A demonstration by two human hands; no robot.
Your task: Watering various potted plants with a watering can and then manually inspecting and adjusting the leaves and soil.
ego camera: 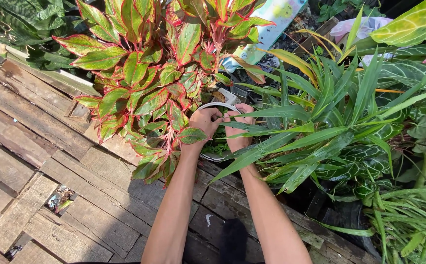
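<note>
Both my arms reach forward between two plants. My left hand (206, 122) and my right hand (238, 131) are side by side over a small white pot (216, 105), fingers curled down into the green foliage inside it. The pot's far rim shows above my knuckles; most of the pot is hidden by my hands and by leaves. A plant with red-edged green leaves (147, 73) overhangs my left hand. Long narrow green blades (315, 122) cross over my right hand and forearm. Whether either hand grips stems or soil I cannot tell.
Weathered wooden planks (41, 161) with gaps form the deck on the left and below. Broad patterned leaves (408, 73) crowd the right side. A pale blue and white bag (276, 19) lies behind the pot. Dark green plants (17, 24) fill the far left corner.
</note>
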